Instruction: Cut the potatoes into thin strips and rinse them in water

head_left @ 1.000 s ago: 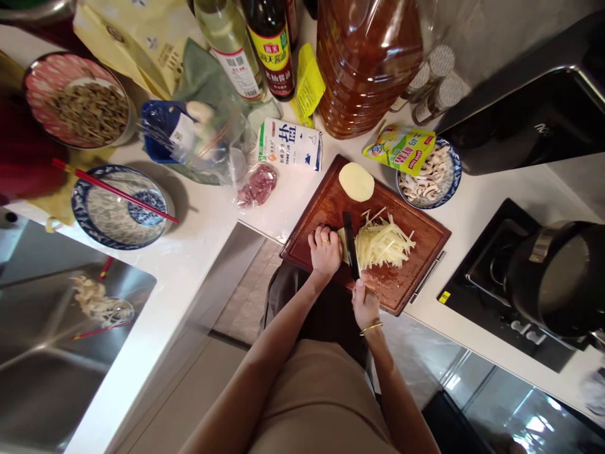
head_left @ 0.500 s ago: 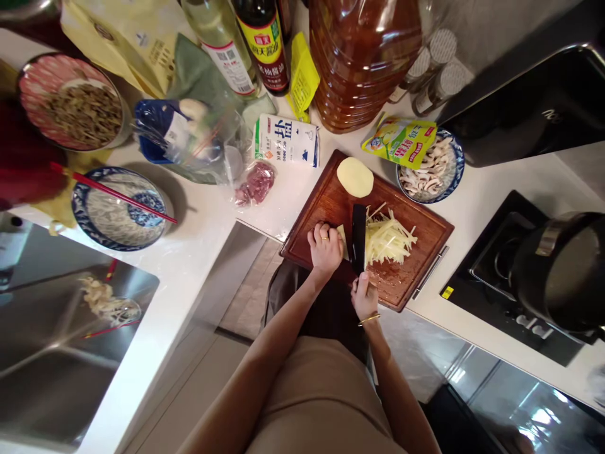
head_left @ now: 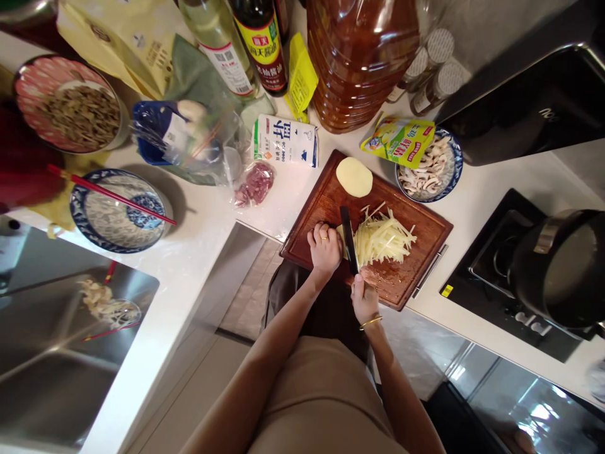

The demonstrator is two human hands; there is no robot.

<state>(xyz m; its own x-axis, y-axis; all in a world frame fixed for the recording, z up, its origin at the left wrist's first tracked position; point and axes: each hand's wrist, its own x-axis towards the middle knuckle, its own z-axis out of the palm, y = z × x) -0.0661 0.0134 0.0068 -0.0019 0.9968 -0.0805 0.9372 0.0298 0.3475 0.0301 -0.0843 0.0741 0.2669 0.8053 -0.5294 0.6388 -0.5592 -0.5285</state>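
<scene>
My right hand (head_left: 364, 300) is closed around the handle of a dark-bladed kitchen knife (head_left: 350, 239). The blade stands close beside the fingers of my left hand (head_left: 326, 249), which are curled and pressed on a pale piece of potato, mostly hidden under them. Just right of the blade lies a heap of potato shreds (head_left: 387, 238). A peeled potato piece (head_left: 354, 177), cut side up, rests near the far corner of the wooden cutting board (head_left: 309, 208).
Right of the board are a bowl of sliced mushrooms (head_left: 435, 169), a yellow-green packet (head_left: 401, 141) and a pot (head_left: 562, 268) on the stove. Behind are a salt bag (head_left: 286, 140) and bagged meat (head_left: 258, 183). A patterned bowl with chopsticks (head_left: 89, 217) stands left, by the sink (head_left: 51, 315).
The knife blade has shifted left toward my left hand and now shows more edge-on. More shreds lie uncovered beside it. My left hand has barely moved.
</scene>
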